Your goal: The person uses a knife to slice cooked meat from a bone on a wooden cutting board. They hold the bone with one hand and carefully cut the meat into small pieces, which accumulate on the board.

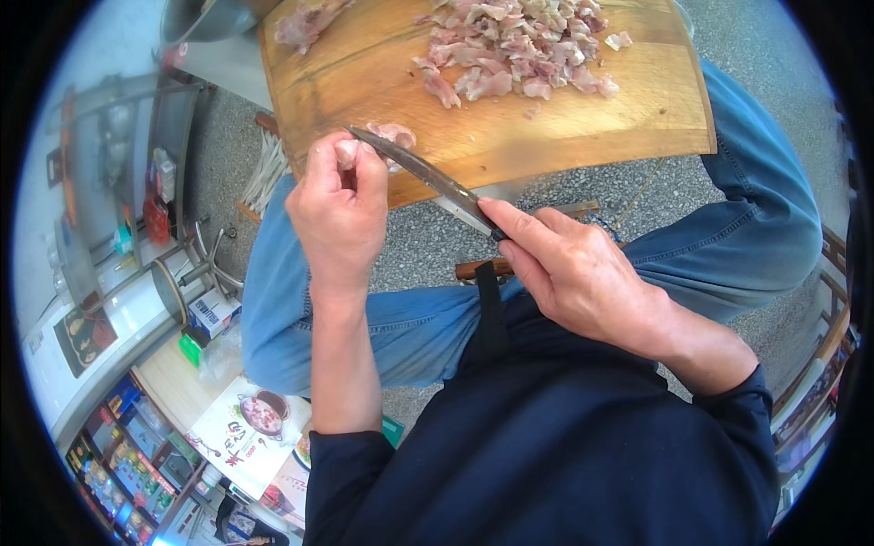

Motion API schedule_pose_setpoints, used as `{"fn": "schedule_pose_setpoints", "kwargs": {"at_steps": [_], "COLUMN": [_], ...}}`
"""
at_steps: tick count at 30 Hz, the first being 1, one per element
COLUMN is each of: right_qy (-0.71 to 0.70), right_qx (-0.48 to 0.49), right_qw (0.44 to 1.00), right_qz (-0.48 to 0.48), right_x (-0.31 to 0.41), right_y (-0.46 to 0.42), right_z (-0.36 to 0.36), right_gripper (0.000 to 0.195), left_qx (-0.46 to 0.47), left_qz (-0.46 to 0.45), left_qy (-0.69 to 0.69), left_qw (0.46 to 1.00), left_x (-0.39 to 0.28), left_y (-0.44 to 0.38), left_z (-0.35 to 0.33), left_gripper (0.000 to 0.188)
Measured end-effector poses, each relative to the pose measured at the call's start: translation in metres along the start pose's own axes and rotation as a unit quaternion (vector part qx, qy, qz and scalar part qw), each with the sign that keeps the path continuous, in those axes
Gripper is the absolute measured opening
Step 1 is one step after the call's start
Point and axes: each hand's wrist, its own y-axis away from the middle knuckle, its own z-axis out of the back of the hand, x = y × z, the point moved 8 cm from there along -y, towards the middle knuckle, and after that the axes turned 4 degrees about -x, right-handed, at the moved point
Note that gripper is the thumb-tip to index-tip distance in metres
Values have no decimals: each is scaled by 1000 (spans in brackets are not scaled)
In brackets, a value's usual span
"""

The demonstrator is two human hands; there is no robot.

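My left hand [341, 198] is closed around a small piece of raw pale-pink meat [347, 154], which shows between thumb and fingers at the board's near left edge. My right hand [580, 273] grips the handle of a knife [427, 174]; its long dark blade points up and left, with the tip at the left thumb and the meat. Just behind the tip, another scrap of raw meat [397, 135] lies on the wooden cutting board [355, 89]. A heap of sliced raw meat [512, 51] sits farther back on the board. A larger raw piece [307, 24] rests at its far left.
A metal bowl [212, 20] stands beyond the board's left corner. My legs in jeans [737, 239] flank the board over a speckled floor [423, 252]. Left are a bundle of white sticks [265, 176], a small box [213, 312] and shelves of packaged goods [130, 471].
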Motion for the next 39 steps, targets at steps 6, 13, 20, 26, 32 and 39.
{"fn": "schedule_pose_setpoints", "kwargs": {"at_steps": [6,13,20,26,32,39], "right_qy": [-62,-253,-101,-122,-179,-162], "right_qx": [-9,23,-12,-51,42,31], "right_qw": [998,960,995,991,982,984], "right_qz": [-6,-120,-5,33,-52,-65], "right_x": [2,-7,-27,-4,-2,-9], "right_y": [-5,-26,-5,1,8,12], "right_z": [-1,-1,20,33,15,15], "right_gripper": [42,32,32,37,37,36], "left_qx": [-4,-18,4,13,3,9], "left_qz": [-61,-98,-46,-27,-34,-27], "left_qy": [-55,-64,-52,-78,-90,-82], "left_qw": [997,993,998,997,995,996], "left_x": [-29,-26,-21,-9,-10,-12], "left_y": [5,16,12,15,20,18], "left_z": [-2,-6,-3,-4,-2,-3], "left_gripper": [7,13,16,20,21,20]}}
